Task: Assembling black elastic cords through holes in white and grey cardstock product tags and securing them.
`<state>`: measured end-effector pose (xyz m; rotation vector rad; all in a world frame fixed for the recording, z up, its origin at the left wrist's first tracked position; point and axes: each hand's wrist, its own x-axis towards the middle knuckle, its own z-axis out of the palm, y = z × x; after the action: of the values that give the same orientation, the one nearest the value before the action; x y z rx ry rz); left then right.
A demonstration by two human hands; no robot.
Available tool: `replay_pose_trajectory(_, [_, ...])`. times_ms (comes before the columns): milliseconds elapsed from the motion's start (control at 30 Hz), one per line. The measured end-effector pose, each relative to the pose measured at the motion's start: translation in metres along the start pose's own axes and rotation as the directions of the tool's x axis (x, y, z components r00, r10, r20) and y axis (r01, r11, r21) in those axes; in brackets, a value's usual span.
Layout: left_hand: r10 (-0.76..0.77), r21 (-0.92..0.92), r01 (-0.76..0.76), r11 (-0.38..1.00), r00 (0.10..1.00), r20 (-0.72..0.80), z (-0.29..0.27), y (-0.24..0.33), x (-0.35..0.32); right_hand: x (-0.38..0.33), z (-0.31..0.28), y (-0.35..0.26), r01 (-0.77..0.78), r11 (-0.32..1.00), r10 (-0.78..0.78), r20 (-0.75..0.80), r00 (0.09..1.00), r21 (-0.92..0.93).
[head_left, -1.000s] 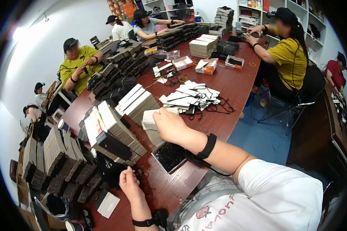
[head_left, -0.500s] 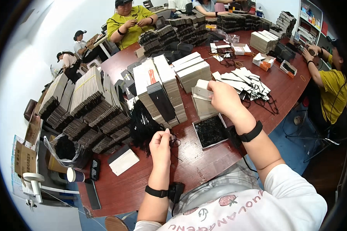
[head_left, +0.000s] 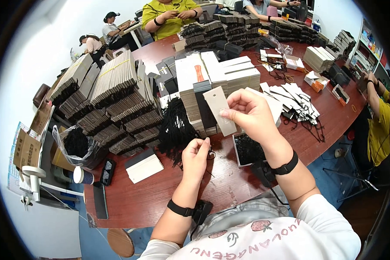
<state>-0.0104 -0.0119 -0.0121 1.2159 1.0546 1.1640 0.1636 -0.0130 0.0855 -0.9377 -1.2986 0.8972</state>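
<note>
My right hand [head_left: 252,113] is closed on a pale card tag [head_left: 219,106], gripping its edge between thumb and fingers. The tag is tilted, with a small hole near its upper end. Lower and to the left, my left hand [head_left: 196,159] is pinched, and a thin black cord [head_left: 211,154] loops out beside its fingertips. Just beyond that hand hangs a bundle of black cords [head_left: 176,125]. An open box of small black pieces [head_left: 249,149] sits under my right wrist. Behind the held tag stand stacks of pale cards [head_left: 242,76], an orange-handled tool [head_left: 199,73] on top.
Tall bundles of corded tags [head_left: 117,86] fill the table's left side. A pile of strung white tags [head_left: 297,102] lies at right. At the left edge are a small card stack [head_left: 145,169], a paper cup [head_left: 83,176] and a bag of black cords [head_left: 76,145]. Other people work around the table.
My right hand has lifted a card tag from the stack and brought it left, toward my left hand. My left hand stays pinched. The head view has shifted.
</note>
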Motion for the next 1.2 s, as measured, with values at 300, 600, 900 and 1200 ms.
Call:
replay_pose_trajectory(300, [0.049,-0.027,-0.049,0.998,0.999,-0.006,0.002,0.005,-0.002,0.004,0.016,0.020,-0.030,0.980,0.024,-0.031,0.999,-0.199])
replay_pose_trajectory(600, [0.209,-0.170,-0.207,0.963,0.978,-0.007,0.002,0.017,-0.012,-0.009,0.008,0.017,0.073,0.592,-0.167,-0.034,0.985,-0.803])
replay_pose_trajectory(900, [0.642,0.107,-0.710,0.696,0.682,0.351,0.012,0.033,-0.024,-0.046,0.007,0.031,-0.581,0.813,0.525,0.397,0.753,0.026])
replay_pose_trajectory(1200, [0.644,0.202,-0.663,0.721,0.749,0.156,0.005,0.030,-0.025,-0.029,0.016,0.023,-0.396,0.834,0.339,0.209,0.917,0.384])
